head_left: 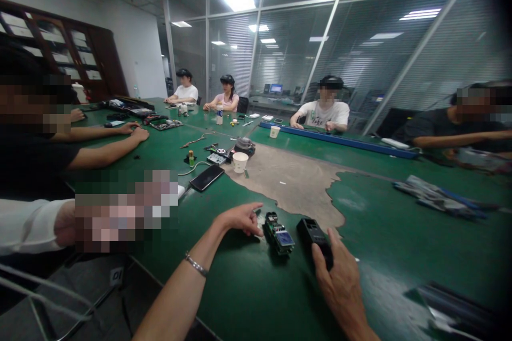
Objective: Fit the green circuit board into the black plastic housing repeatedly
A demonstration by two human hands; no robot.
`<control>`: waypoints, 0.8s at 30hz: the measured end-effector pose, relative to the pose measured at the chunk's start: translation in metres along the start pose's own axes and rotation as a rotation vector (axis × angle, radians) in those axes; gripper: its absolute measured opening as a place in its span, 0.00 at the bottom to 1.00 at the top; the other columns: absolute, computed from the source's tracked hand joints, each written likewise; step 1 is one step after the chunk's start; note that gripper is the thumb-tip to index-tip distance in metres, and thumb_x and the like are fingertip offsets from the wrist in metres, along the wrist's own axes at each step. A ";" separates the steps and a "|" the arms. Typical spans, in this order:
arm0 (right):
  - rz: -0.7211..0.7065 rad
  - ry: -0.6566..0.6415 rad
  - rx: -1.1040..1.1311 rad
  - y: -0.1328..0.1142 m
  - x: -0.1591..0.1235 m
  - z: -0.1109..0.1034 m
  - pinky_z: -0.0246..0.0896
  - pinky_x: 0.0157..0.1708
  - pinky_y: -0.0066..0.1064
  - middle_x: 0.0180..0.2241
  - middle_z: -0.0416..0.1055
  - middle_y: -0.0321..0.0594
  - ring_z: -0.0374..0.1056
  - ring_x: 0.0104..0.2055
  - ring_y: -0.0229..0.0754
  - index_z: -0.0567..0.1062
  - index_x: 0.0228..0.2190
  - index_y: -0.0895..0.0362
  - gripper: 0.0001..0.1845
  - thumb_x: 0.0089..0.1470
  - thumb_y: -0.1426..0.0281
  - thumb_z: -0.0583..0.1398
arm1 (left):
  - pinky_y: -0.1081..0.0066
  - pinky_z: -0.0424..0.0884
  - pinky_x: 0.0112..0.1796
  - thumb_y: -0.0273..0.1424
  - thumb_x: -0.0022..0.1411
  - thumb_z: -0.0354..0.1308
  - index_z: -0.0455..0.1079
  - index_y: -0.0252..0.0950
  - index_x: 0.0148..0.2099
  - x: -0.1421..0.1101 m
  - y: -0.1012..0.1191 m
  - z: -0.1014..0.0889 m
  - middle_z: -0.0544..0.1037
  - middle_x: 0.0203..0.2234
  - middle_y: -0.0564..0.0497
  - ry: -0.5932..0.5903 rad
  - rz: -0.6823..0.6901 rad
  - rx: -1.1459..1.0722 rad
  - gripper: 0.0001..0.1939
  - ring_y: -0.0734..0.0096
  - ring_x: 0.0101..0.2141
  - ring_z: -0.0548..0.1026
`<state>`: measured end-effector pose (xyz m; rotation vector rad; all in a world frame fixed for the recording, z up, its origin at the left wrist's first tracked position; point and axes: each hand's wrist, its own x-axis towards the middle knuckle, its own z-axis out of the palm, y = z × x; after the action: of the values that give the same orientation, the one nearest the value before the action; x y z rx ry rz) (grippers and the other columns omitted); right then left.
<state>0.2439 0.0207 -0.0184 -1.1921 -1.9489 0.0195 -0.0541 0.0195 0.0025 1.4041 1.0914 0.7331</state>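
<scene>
A small electronic module (279, 235) with stacked green circuit boards and a little blue-lit screen sits on the green table in front of me. My left hand (242, 218), a metal bracelet on its wrist, is just left of the module. Its index finger points out and the others are loosely bent, with nothing seen in them. To the module's right, my right hand (340, 269) grips a black plastic casing (313, 234) between thumb and fingers. Openings show in the casing's far end; my fingers hide part of its near end.
Beyond the module are a smartphone (207, 177), a paper cup (240, 162), a small green-liquid bottle (191, 159) and loose parts. A heap of tools (442, 197) lies right; a dark shiny object (456, 303) is nearer. A white-sleeved arm (32, 224) reaches in from the left. Several people sit around the table.
</scene>
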 end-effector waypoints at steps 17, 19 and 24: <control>0.197 -0.054 0.099 0.008 0.003 0.000 0.49 0.60 0.50 0.58 0.60 0.56 0.55 0.61 0.56 0.59 0.60 0.67 0.39 0.59 0.49 0.45 | 0.77 0.66 0.21 0.30 0.40 0.74 0.39 0.34 0.70 -0.006 0.010 0.004 0.73 0.24 0.55 0.028 -0.009 -0.027 0.62 0.77 0.20 0.70; 0.225 -0.052 0.108 0.008 0.003 0.000 0.49 0.60 0.50 0.59 0.60 0.56 0.55 0.61 0.57 0.59 0.60 0.67 0.40 0.59 0.49 0.45 | 0.77 0.66 0.21 0.30 0.40 0.74 0.39 0.34 0.70 -0.006 0.010 0.005 0.73 0.24 0.55 0.034 -0.006 -0.026 0.62 0.78 0.19 0.70; 0.257 -0.048 0.137 0.009 0.003 0.000 0.49 0.60 0.49 0.59 0.60 0.55 0.56 0.61 0.55 0.57 0.61 0.66 0.39 0.60 0.49 0.45 | 0.77 0.65 0.21 0.30 0.41 0.74 0.41 0.34 0.70 -0.005 0.009 0.005 0.73 0.24 0.56 0.050 -0.003 -0.025 0.61 0.79 0.18 0.69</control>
<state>0.2499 0.0281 -0.0202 -1.3520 -1.7919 0.3127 -0.0494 0.0134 0.0111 1.3695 1.1192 0.7807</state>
